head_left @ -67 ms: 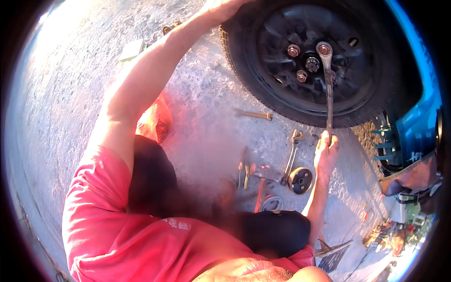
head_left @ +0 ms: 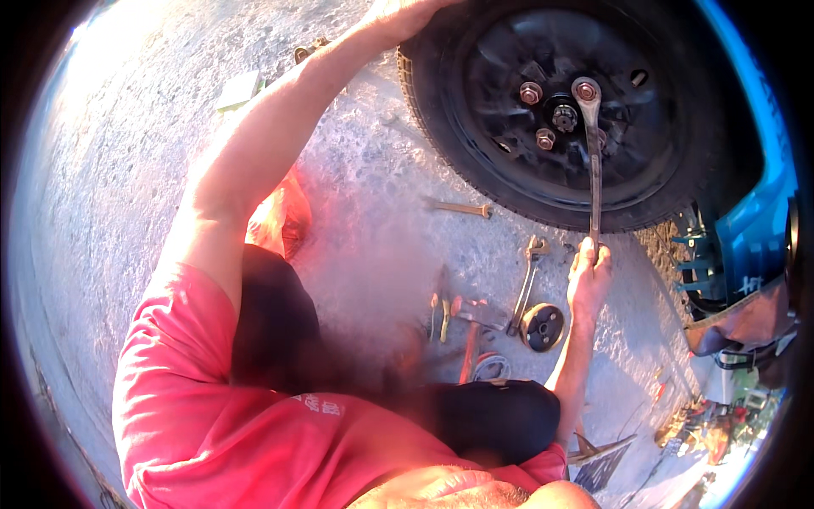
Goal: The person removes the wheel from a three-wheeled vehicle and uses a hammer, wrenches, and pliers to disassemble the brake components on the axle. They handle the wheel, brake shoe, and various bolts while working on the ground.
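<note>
A long ring spanner (head_left: pixel 594 174) has its ring end over one lug nut (head_left: pixel 585 90) of a black wheel (head_left: pixel 534 178). My right hand (head_left: pixel 588 276) is closed round the spanner's near end, just below the tyre. Other lug nuts (head_left: pixel 545 138) show around the splined hub centre (head_left: pixel 564 117). At the top edge, my left hand (head_left: pixel 411 15) reaches to the tyre's upper left side. The picture's edge cuts it off, and its fingers are hidden.
On the concrete lie a small spanner (head_left: pixel 459 207), an adjustable wrench (head_left: pixel 526 284), pliers (head_left: pixel 440 316), a hammer (head_left: pixel 471 335) and a round black part (head_left: pixel 542 327). A blue vehicle body (head_left: pixel 759 237) borders the wheel on the right. An orange-red bag (head_left: pixel 280 216) sits by my left knee.
</note>
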Demonstrator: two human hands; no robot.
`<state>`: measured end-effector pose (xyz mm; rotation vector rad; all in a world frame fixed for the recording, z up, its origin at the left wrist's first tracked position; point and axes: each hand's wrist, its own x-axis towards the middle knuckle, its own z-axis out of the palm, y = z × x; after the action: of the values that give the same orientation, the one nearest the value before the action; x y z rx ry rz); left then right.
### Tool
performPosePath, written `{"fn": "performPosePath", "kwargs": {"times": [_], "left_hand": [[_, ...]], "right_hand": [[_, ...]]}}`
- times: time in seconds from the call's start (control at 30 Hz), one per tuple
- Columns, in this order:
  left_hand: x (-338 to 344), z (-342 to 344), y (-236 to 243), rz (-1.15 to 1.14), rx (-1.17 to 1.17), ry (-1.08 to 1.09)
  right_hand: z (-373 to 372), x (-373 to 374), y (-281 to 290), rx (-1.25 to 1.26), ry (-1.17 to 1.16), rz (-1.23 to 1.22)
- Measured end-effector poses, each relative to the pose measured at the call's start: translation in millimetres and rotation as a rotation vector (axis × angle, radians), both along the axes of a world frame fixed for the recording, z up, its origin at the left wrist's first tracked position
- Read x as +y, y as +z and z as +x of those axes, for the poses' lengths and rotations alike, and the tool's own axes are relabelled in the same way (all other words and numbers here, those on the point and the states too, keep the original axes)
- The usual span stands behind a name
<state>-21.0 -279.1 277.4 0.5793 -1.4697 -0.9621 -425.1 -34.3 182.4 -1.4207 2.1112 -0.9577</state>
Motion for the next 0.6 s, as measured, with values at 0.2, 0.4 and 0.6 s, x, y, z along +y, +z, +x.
{"fn": "performPosePath", "kwargs": {"times": [0.2, 0.4, 0.6], "left_hand": [[5, -4, 0, -0.006, 0.092, -0.051], [0, 0, 1, 0.108, 0.081, -0.049], [8, -13, 4, 0.087, 0.044, -0.064]], "right_hand": [[16, 0, 19, 0.194, 0.020, 0.048], [-1, -16, -9, 0.150, -0.019, -0.005], [-7, -7, 9, -0.049, -0.017, 0.011]]}}
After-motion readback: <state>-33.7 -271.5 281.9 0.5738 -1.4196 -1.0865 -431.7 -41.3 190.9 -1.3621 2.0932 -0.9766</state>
